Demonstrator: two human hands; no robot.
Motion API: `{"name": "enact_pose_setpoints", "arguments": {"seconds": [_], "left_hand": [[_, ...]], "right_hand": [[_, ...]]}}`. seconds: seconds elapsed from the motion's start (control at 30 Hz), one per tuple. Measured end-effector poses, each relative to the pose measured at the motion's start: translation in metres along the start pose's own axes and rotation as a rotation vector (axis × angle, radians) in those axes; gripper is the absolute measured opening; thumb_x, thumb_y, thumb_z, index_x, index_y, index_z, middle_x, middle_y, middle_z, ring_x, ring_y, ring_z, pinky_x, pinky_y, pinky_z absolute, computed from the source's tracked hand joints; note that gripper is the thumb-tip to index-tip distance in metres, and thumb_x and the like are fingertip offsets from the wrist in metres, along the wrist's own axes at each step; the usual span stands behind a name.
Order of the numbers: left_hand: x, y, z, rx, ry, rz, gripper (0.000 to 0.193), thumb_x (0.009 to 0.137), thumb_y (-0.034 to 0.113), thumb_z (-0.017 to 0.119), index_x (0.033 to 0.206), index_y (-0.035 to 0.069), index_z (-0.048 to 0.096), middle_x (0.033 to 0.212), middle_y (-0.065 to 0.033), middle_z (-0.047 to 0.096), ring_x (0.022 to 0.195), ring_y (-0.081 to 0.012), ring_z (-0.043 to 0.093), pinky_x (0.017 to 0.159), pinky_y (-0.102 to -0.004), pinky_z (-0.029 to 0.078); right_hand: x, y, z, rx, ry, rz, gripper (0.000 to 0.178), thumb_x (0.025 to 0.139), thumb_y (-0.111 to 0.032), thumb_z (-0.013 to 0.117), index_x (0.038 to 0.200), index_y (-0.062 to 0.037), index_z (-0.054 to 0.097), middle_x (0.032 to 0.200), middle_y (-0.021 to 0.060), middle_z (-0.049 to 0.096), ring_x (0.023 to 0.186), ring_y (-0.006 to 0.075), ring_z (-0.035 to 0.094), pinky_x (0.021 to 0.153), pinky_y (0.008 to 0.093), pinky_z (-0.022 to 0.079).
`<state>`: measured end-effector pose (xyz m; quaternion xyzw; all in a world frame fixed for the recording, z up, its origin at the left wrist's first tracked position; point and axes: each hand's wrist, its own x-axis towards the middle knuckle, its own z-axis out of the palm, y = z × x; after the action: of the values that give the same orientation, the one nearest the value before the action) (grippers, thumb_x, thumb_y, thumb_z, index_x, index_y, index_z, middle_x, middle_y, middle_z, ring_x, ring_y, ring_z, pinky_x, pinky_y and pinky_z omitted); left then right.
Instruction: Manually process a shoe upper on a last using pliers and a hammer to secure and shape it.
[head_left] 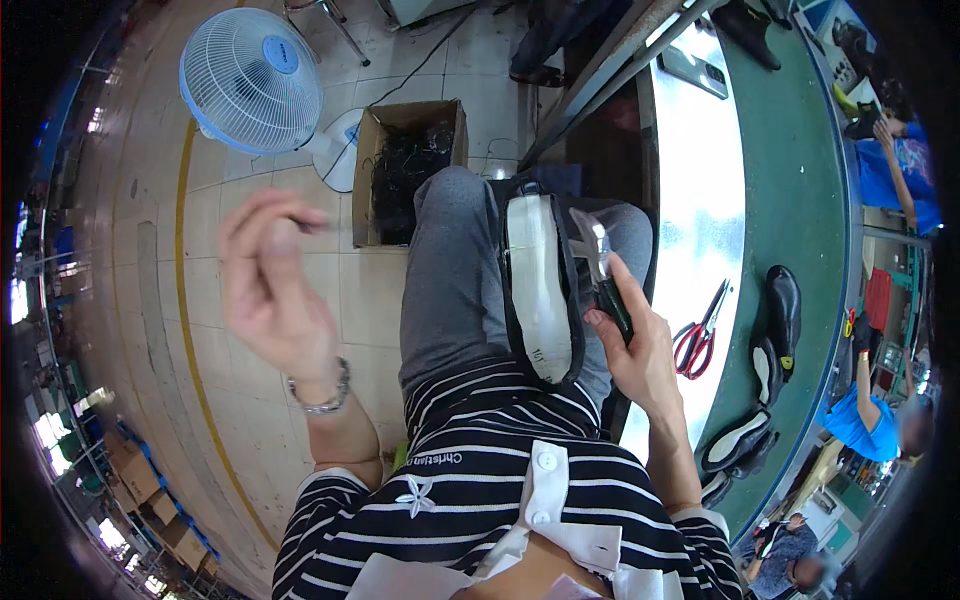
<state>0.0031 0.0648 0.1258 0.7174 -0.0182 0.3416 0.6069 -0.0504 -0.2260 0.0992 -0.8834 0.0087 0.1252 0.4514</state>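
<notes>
Right grip [645, 350]: curled around the black handle of the tool [614, 308], with the metal head held up just to the right of the shoe [540, 285]! Whether head and shoe were touching could not be told. And the shoe? Laid in the lap, pale underside up, lodged between the thighs [450, 265], one end set against the striped shirt [450, 430]. It was presumably placed so to be braced by the legs, with the underside left within easy reach. By the handle the tool was likely gripped so that its metal end could be steered freely.

Over to the left hand [280, 285]: raised out above the floor [360, 300], well apart from the shoe, fingers half bent and blurred; whether anything thin was pinched there could not be told.

Containers now! Near the left knee, an open cardboard box [364, 190] was stood, heaped with tangled black scraps [412, 170], probably parked close so bits could be dropped in. On the bench [795, 190], red-handled scissors [707, 325] were laid near the right hand, perhaps for quick pick-up; beyond them, dark footwear [783, 310] was set down.
</notes>
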Motion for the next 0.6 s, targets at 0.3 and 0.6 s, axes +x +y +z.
{"name": "enact_pose_setpoints", "arguments": {"seconds": [0.3,0.6], "left_hand": [[0.004,-0.187,-0.024,0.714,-0.28,-0.038,0.019,0.091,0.014,0.062,0.103,0.002,0.069,0.101,-0.0135,0.065,0.095,-0.0268,0.06,0.081,-0.0357,0.047],[-0.057,-0.13,0.095,-0.309,-0.584,-0.7,0.047,0.1,0.038,0.044,0.124,-0.002,0.057,0.125,-0.0168,0.059,0.122,-0.0252,0.051,0.105,-0.0343,0.036]], "right_hand": [[0.028,-0.046,0.008,-0.836,-0.147,0.022,0.068,0.084,0.004,0.055,0.146,-0.0186,0.037,0.098,0.0237,0.065,0.072,0.0319,0.068,0.069,0.0408,0.055],[0.044,-0.052,0.003,-0.75,-0.183,0.062,0.065,0.088,0.0,0.053,0.147,-0.0188,0.035,0.092,0.0244,0.064,0.07,0.0302,0.065,0.059,0.0411,0.053]]}}
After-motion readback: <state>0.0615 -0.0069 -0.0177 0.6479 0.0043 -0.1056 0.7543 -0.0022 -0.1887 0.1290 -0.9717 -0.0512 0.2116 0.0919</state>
